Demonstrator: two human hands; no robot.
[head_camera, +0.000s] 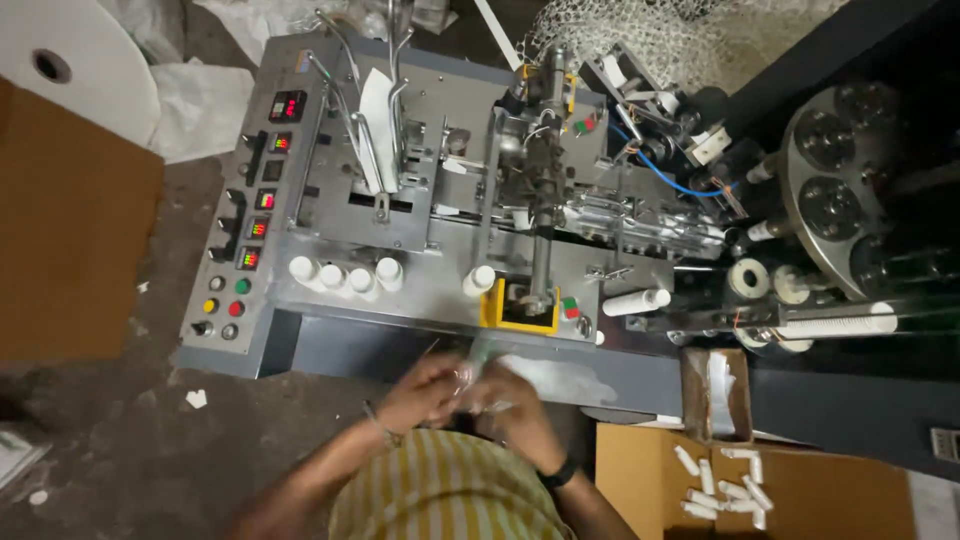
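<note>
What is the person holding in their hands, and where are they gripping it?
Both hands, left and right, meet on a small clear plastic wrapper, pinching it between the fingertips. The motion blur hides exactly which part each hand grips.

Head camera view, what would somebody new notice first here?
Probably the steel packing machine filling the middle, its control panel of glowing red readouts and coloured buttons on the left edge. White cylinders stand in a row on its deck. Below, the left hand and right hand meet around a clear, blurred wrapper, beside a cardboard box of white tubes.
</note>
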